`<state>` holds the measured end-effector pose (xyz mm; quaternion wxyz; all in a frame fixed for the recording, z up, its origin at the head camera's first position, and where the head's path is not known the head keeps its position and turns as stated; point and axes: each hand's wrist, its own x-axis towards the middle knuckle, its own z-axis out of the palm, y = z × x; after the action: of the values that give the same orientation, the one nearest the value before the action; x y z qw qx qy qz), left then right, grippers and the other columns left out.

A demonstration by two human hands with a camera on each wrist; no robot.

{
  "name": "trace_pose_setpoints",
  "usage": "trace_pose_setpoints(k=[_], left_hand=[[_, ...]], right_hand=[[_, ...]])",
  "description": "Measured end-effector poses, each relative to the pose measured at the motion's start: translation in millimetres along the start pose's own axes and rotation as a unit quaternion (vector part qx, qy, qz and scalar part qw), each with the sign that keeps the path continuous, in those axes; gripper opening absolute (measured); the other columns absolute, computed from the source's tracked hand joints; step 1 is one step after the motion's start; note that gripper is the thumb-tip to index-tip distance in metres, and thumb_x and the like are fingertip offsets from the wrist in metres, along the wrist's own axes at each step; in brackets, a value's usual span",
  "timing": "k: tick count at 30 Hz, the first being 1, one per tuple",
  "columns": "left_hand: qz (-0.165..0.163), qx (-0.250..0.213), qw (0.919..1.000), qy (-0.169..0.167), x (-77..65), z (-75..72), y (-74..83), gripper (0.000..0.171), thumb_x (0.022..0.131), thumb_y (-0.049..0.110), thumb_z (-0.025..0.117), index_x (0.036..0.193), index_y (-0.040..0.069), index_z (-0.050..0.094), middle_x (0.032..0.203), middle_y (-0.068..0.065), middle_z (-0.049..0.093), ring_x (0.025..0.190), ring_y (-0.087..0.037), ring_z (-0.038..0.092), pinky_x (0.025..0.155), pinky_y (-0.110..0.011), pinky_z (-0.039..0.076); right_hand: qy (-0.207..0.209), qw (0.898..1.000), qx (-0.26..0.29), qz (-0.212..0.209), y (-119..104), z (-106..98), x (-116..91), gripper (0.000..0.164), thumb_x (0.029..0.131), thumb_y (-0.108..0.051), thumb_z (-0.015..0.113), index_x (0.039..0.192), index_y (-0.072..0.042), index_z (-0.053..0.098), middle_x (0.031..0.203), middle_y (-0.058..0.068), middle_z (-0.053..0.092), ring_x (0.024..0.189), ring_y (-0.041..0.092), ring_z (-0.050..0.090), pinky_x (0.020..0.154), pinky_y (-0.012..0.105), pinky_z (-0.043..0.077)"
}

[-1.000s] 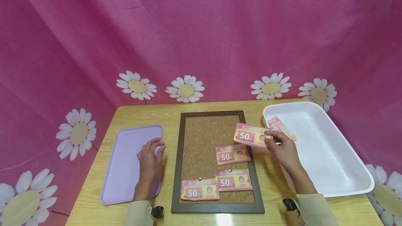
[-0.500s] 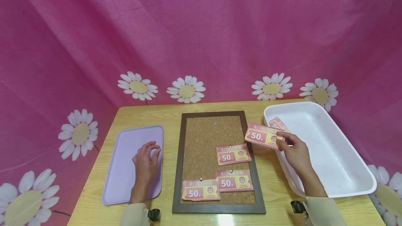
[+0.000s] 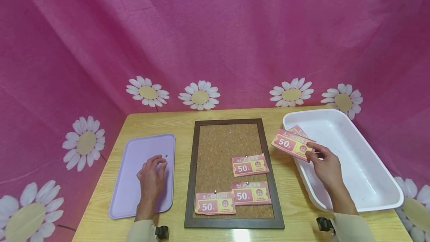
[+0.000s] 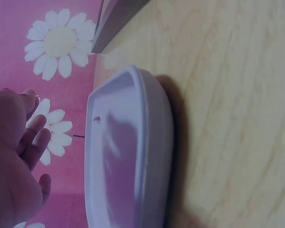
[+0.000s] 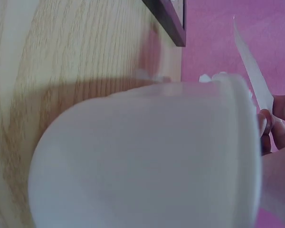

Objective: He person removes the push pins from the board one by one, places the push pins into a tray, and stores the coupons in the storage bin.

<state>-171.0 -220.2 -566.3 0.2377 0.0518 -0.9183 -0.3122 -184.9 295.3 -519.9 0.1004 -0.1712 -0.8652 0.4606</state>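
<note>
"three coupons (image 3: 250,194) lie on the cork board (image 3: 211,148). and the hands?"
"right of the board, the right hand (image 3: 327,167) pinches a loose coupon (image 3: 291,145). left of the board, the left hand (image 3: 150,180) has bent fingers; i can't tell if they grip anything."
"containers?"
"lilac tray (image 3: 131,174) left of the board, white tub (image 3: 356,171) right."

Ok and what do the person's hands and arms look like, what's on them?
The left hand and right hand are bare, with no gloves. The left sleeve and right sleeve are plain beige. A small black device sits at each cuff, on the side facing the other arm: left device, right device. I can't make out any markings.
</note>
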Motion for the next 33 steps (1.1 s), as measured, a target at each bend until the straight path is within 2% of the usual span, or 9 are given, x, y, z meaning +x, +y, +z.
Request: trace_pose_setpoints(k=[6, 15, 24, 33], left_hand=[[-0.035, 0.015, 0.9993, -0.006, -3.2, -5.5, -7.4, 0.012, 0.092, 0.015, 0.063, 0.098, 0.007, 0.07, 0.121, -0.009, 0.065, 0.11, -0.033, 0.055, 0.088, -0.055, 0.028], [-0.052, 0.028, 0.9981, -0.017, -8.3, -9.1, -14.6, 0.013, 0.093, 0.016, 0.062, 0.098, 0.008, 0.069, 0.122, -0.01, 0.064, 0.111, -0.033, 0.054, 0.088, -0.055, 0.028], [-0.092, 0.049, 0.9936, -0.044, -13.8, -11.3, -23.1, 0.016, 0.093, 0.02, 0.06, 0.101, 0.008, 0.068, 0.125, -0.01, 0.062, 0.115, -0.033, 0.053, 0.091, -0.057, 0.028], [-0.118, 0.057, 0.9887, -0.073, -12.4, -12.7, -26.0, 0.019, 0.096, 0.02, 0.056, 0.105, 0.008, 0.067, 0.13, -0.013, 0.059, 0.12, -0.035, 0.05, 0.093, -0.059, 0.028]], right_hand=[[0.013, 1.0, -0.005, 0.016, 6.3, -4.4, 0.2, 0.036, 0.09, -0.024, 0.065, 0.124, -0.011, 0.065, 0.08, -0.023, 0.052, 0.076, -0.007, 0.048, 0.063, 0.015, 0.038], [0.03, 0.998, 0.008, 0.048, 15.5, -8.5, 1.8, 0.039, 0.088, -0.023, 0.068, 0.124, -0.01, 0.065, 0.081, -0.029, 0.049, 0.075, -0.01, 0.047, 0.06, 0.014, 0.04], [0.028, 0.996, -0.012, 0.085, 21.3, -13.6, -0.1, 0.042, 0.089, -0.027, 0.066, 0.128, -0.012, 0.062, 0.078, -0.025, 0.05, 0.073, -0.009, 0.047, 0.059, 0.015, 0.042], [0.026, 0.994, -0.03, 0.098, 27.6, -14.4, 2.5, 0.043, 0.09, -0.026, 0.064, 0.131, -0.014, 0.061, 0.088, -0.017, 0.052, 0.075, -0.007, 0.045, 0.059, 0.015, 0.041]])
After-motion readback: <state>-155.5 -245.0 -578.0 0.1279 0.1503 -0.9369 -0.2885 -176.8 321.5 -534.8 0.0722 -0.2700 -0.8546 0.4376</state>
